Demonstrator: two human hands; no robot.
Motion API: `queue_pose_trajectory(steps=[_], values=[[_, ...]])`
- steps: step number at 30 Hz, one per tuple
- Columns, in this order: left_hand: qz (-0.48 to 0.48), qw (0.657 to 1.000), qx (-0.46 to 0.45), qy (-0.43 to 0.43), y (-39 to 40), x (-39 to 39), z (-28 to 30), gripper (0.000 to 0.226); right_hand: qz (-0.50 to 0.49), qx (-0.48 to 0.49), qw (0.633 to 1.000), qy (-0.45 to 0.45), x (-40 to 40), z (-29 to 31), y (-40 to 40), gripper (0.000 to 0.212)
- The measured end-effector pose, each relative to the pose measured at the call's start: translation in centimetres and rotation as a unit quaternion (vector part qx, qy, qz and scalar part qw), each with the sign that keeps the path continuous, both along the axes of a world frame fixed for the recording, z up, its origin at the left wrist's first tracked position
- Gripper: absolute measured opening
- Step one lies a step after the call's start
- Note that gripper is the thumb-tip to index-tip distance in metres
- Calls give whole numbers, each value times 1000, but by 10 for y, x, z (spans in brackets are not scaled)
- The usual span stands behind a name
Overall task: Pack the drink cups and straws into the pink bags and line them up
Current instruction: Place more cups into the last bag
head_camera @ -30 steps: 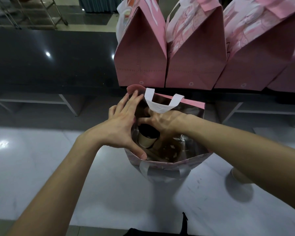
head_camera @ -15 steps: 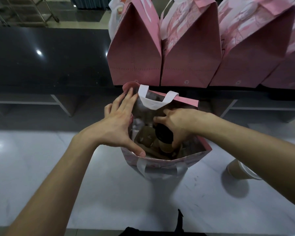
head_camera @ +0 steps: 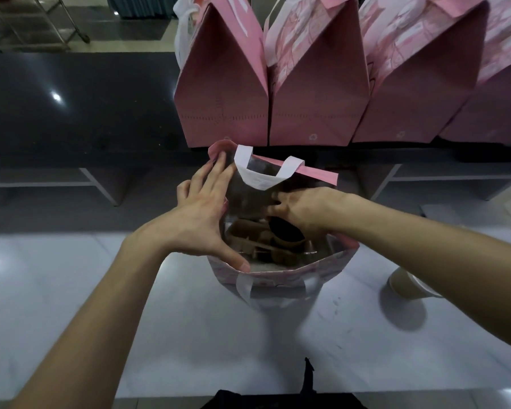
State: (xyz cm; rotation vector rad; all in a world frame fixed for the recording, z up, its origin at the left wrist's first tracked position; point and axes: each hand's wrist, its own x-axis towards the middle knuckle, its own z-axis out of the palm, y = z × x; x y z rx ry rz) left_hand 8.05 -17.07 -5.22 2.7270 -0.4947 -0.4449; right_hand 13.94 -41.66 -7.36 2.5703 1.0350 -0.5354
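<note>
**Seating a cup in a soft bag**

We spread our left hand [head_camera: 201,222] flat against the open pink bag [head_camera: 281,273] on the pale floor [head_camera: 71,290], holding its floppy mouth wide; our right hand [head_camera: 304,211] grips the dark-lidded cup [head_camera: 286,231] inside; it likely crushes easily, so we hold near the rim.

A glossy dark worktop [head_camera: 80,113] runs across the far side, a bright light reflection [head_camera: 55,97] on its left part. Below it are pale shelf rails [head_camera: 95,181]. Nearer lies a white tiled floor [head_camera: 56,290]. A metal rack [head_camera: 27,22] stands far left.
</note>
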Motion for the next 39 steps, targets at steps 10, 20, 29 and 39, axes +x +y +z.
queue_pose_trajectory(steps=[10, 20, 29, 39], values=[[11, 1000, 3, -8, 4, -6, -4, 173, -13, 29, 999, -14, -4, 8, 5, 104], [9, 1000, 12, -7, 4, -11, -1, 175, -157, 242, 957, 43, -18, -7, 33, 83], [-4, 1000, -1, -20, 5, -12, -3, 176, -160, 295, 941, 46, -19, -28, 48, 92], [-9, 1000, 1, -25, 8, -8, -8, 175, -55, 162, 984, 39, -5, -23, 35, 97]])
